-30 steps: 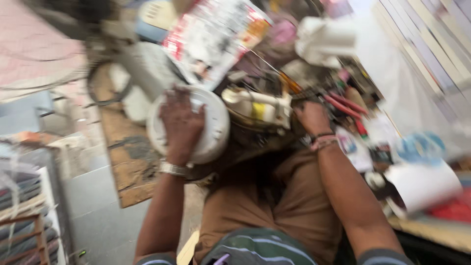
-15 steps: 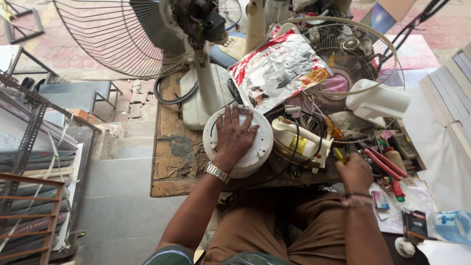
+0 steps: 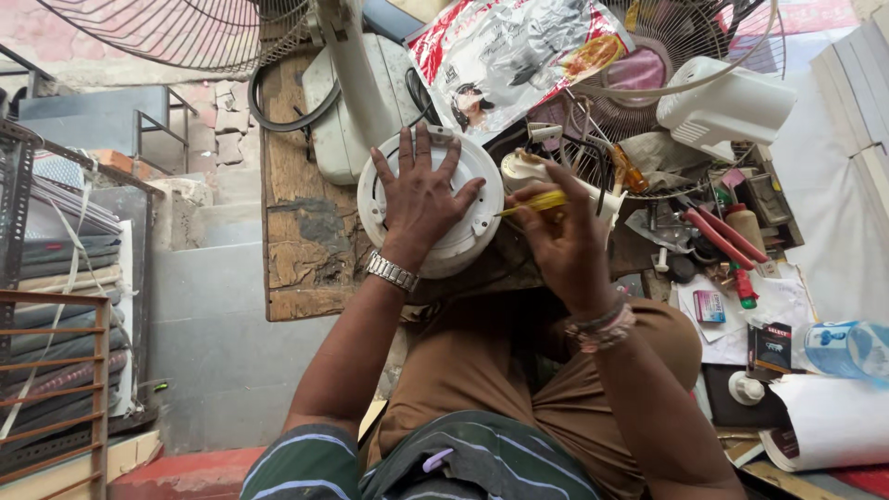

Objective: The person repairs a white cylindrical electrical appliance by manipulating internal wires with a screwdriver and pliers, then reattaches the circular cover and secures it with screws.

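My left hand (image 3: pixel 421 199) lies flat with fingers spread on a round white plastic fan housing (image 3: pixel 469 239) that rests at my knees. My right hand (image 3: pixel 560 236) grips a yellow-handled screwdriver (image 3: pixel 535 203), its tip pointing left toward the housing's right edge. A white motor part with wires (image 3: pixel 520 168) sits just behind the screwdriver. A metal watch is on my left wrist and bracelets are on my right.
A white pedestal fan base (image 3: pixel 347 102) and wire grille (image 3: pixel 185 32) stand behind on a worn wooden board (image 3: pixel 296 222). A printed plastic bag (image 3: pixel 519 56), a white fan casing (image 3: pixel 727 106), red-handled pliers (image 3: pixel 722 236), small boxes and a plastic bottle (image 3: pixel 847 347) crowd the right. Metal racks (image 3: pixel 56 306) stand left.
My right hand has come up from the tools at the right, now holding the yellow screwdriver by the housing. My left hand stays pressed on the housing.
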